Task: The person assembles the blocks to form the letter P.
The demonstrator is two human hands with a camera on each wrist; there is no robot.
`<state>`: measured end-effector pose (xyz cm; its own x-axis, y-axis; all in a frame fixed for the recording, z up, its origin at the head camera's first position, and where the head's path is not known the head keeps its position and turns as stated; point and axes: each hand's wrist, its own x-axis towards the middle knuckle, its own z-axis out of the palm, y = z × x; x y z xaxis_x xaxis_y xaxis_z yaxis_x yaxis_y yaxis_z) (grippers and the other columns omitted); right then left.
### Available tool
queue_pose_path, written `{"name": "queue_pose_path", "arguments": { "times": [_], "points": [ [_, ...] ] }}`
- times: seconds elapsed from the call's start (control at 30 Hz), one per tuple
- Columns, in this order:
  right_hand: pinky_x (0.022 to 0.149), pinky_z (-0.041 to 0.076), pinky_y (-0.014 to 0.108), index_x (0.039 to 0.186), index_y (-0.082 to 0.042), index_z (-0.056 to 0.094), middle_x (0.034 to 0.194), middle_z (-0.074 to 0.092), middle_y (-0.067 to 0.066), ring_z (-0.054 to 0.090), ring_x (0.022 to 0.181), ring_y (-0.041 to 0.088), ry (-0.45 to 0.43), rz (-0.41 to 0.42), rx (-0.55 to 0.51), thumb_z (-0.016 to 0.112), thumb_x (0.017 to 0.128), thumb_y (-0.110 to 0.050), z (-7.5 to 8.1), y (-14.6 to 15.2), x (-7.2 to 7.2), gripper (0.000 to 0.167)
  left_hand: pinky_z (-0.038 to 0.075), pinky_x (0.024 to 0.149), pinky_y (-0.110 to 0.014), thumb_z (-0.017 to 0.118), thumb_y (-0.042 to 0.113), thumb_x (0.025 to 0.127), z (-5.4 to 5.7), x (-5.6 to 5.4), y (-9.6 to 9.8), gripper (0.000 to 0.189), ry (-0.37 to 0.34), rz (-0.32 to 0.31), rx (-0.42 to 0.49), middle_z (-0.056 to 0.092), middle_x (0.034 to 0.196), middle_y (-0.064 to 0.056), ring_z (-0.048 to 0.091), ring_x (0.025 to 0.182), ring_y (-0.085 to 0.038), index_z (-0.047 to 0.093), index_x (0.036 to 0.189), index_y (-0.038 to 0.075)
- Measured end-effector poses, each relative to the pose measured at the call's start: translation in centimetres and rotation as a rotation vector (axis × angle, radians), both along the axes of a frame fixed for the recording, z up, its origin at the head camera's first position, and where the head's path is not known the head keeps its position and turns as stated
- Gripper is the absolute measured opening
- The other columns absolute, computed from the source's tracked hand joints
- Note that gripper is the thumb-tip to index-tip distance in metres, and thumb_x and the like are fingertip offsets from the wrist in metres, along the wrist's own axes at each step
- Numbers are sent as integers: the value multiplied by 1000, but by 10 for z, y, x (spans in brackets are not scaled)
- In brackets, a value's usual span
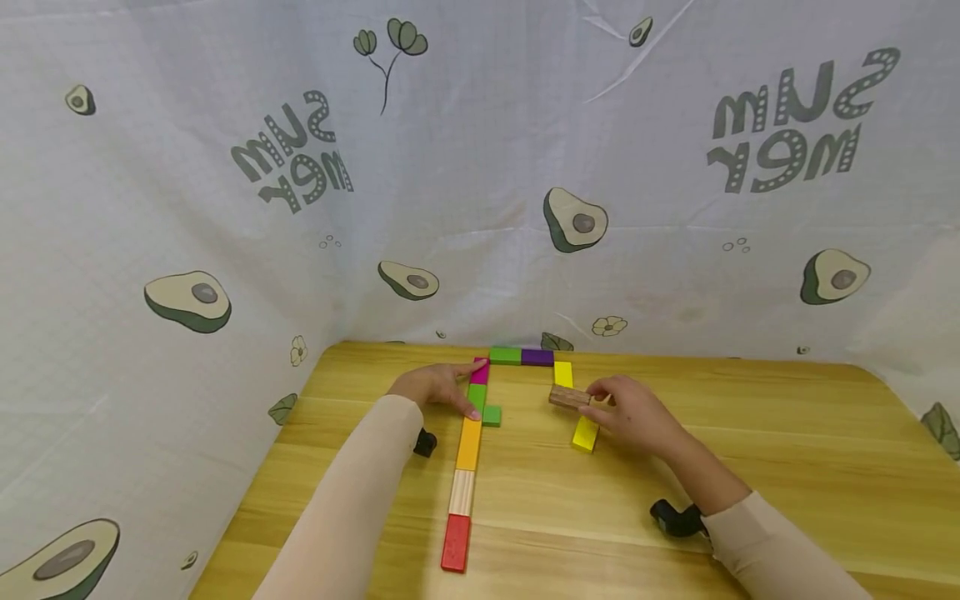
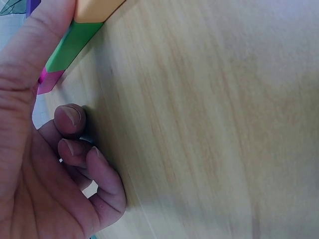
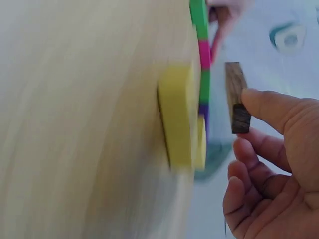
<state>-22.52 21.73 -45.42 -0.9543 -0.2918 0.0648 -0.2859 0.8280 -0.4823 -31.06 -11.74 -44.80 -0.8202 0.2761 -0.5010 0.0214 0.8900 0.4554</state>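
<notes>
Between thumb and fingers my right hand (image 1: 637, 417) pinches a brown wooden block (image 1: 567, 397), raised above the table in the right wrist view. Around it lie two yellow blocks: a farther one (image 1: 563, 373) and a nearer, tilted one (image 1: 586, 435). My left hand (image 1: 435, 387) rests along the left row, its index finger at the magenta block (image 1: 479, 373) and its thumb where the green block (image 1: 477, 394) meets the orange block (image 1: 468, 444). In the left wrist view the other fingers (image 2: 72, 119) curl loosely, holding nothing. A small green block (image 1: 492, 416) sits right of the thumb.
Toward me the row continues with a pale wood block (image 1: 462, 492) and a red block (image 1: 456, 542). A green block (image 1: 506, 356) and a purple block (image 1: 537, 357) line the far edge before a printed curtain (image 1: 480, 167). Black objects (image 1: 675, 518) show by both forearms.
</notes>
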Motion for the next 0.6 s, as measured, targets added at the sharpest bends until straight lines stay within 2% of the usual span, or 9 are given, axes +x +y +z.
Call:
{"name": "queue_pose_path", "arguments": {
  "times": [0.13,0.23,0.43,0.6],
  "points": [
    [90,56,49,112,-6,72,106,70,8,64,99,26,-34,102,13,74,95,-31,-6,-28,-6,31,24,124,-63,92,57,65,0,-1,1,110,-5,11,3,25,171,-6,25,156,-38,27,154,59],
    [93,53,47,109,-8,74,103,72,4,61,99,24,-33,148,51,76,93,-34,-13,-44,-10,31,24,125,-63,92,57,64,0,-2,1,111,-8,16,-5,24,171,-5,25,156,-38,27,153,60],
    [85,46,40,106,-10,75,101,72,3,53,93,23,1,143,88,78,90,-36,-17,-61,-11,31,24,124,-63,92,58,64,0,-2,1,111,-9,17,-10,23,172,-5,26,155,-38,26,153,61],
    [84,43,39,107,-10,75,100,70,4,51,94,24,-1,143,89,78,90,-36,-17,-66,-11,30,23,125,-63,91,58,66,-1,-2,0,110,-10,12,-8,22,172,-6,25,156,-37,27,154,58]
  ]
}}
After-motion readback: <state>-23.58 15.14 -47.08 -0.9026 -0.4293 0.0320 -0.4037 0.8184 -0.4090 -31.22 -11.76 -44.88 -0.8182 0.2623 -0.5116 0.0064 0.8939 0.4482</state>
